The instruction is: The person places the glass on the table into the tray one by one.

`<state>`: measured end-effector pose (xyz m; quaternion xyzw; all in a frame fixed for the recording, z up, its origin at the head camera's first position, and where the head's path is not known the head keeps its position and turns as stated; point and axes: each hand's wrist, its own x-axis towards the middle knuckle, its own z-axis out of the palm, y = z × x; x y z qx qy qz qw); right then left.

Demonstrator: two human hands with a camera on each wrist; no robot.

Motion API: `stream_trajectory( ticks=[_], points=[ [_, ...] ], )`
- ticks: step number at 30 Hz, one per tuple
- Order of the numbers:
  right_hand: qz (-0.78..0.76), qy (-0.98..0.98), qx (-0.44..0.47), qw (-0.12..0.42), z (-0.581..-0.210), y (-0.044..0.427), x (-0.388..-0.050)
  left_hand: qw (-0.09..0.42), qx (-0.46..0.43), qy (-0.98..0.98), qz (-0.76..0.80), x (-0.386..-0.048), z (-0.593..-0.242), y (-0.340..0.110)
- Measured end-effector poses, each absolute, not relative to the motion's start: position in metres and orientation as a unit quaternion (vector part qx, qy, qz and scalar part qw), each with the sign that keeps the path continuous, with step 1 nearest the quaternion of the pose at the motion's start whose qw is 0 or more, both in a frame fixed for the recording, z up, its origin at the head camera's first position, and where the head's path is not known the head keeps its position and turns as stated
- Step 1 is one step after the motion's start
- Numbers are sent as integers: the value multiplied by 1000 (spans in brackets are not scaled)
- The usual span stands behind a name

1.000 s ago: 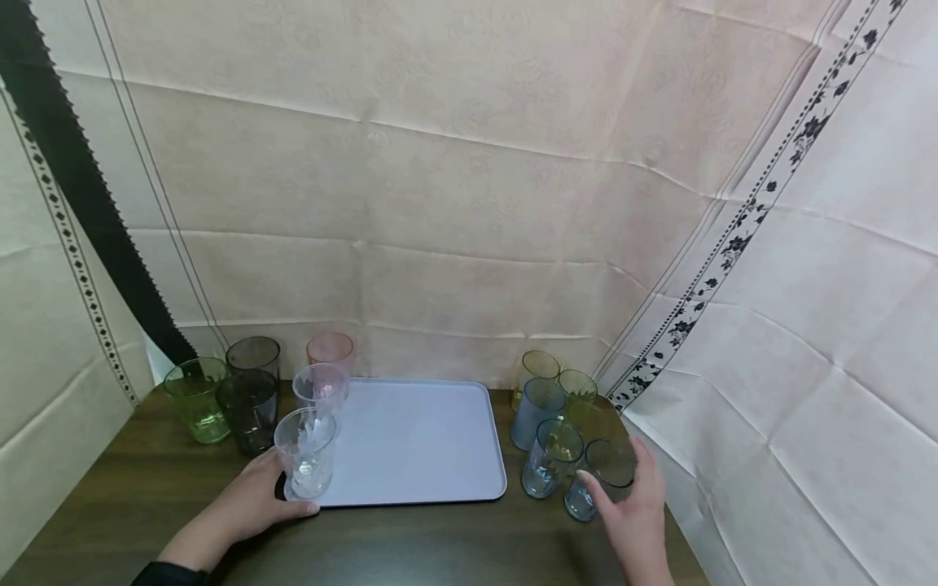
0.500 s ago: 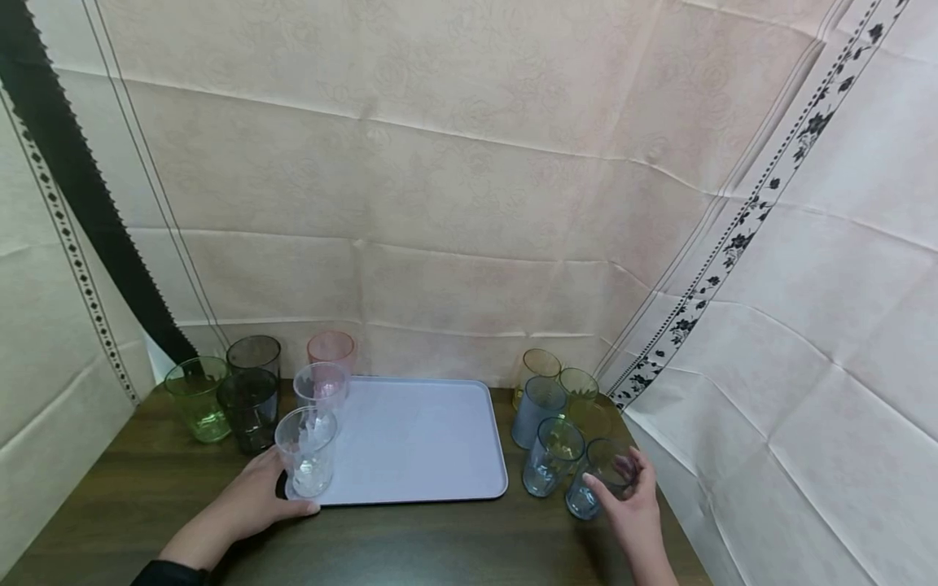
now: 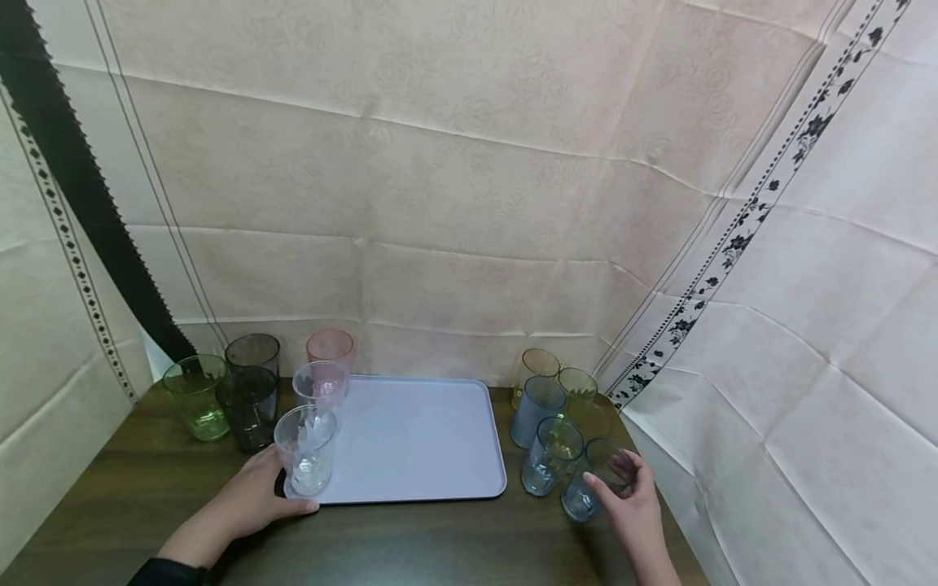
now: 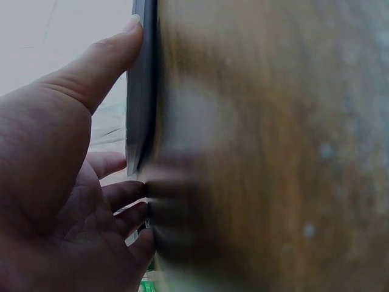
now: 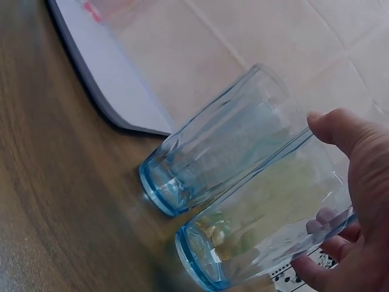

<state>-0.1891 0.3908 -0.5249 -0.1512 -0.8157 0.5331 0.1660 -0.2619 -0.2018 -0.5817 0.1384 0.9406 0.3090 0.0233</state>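
Note:
My left hand (image 3: pixel 249 505) rests at the near left corner of the white tray (image 3: pixel 418 439). In the left wrist view its thumb (image 4: pixel 106 64) touches the tray's edge (image 4: pixel 140 103), with the other fingers spread by the corner. A clear glass (image 3: pixel 305 456) stands at that corner. At the right, my right hand (image 3: pixel 633 509) grips the upper part of an upright blue glass (image 3: pixel 580 496), thumb on the near side, fingers behind. In the right wrist view the hand (image 5: pixel 346 213) holds this glass (image 5: pixel 261 219) beside another blue one (image 5: pixel 213 140).
Another clear glass (image 3: pixel 321 387) and a pink glass (image 3: pixel 331 346) stand along the tray's left side. Farther left are a green glass (image 3: pixel 198 399) and dark glasses (image 3: pixel 252 415). Blue glasses (image 3: pixel 538 415) and yellowish glasses (image 3: pixel 538 366) cluster right of the tray. Patterned cloth (image 3: pixel 440 203) hangs behind.
My right hand's fingers have closed round the nearest blue glass, where they stood apart around it before. That glass has shifted slightly. My left hand stays at the tray's corner.

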Motion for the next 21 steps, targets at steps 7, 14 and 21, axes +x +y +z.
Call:
stream_trajectory(
  ticks=[7, 14, 21],
  points=[
    [544, -814, -134, 154, -517, 386, -179, 29, 133, 940, 312, -262, -582, -202],
    [572, -797, -102, 165, -501, 364, -161, 26, 132, 941, 310, -262, -583, -202],
    [580, -798, -27, 162, -488, 337, -154, 29, 132, 939, 315, -261, -581, -202]
  ],
)
